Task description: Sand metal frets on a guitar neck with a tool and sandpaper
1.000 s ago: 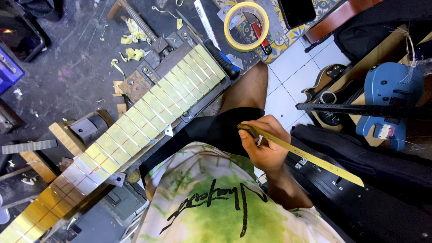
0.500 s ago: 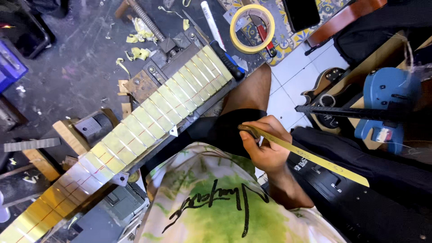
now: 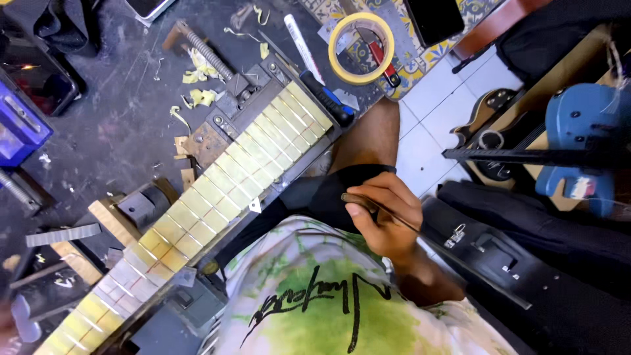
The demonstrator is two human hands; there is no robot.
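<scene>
Dark, scuffed workbench fills the left side, littered with yellow tape scraps and wood offcuts; white floor tiles show to the right. Right hand sits over the person's lap, fingers curled tight round one end of a long thin metal strip. Strip is flat, narrow, straight, seen nearly edge-on, so it reads dark; it runs from the fist down and right across the black case. Left hand not visible, state can't be told. Guitar neck lies diagonally on the bench, well apart from the hand, its fretboard covered in pale yellow-green tape blocks between shiny frets. Roll of yellow masking tape near the neck's upper end. Blue guitar body at far right.
</scene>
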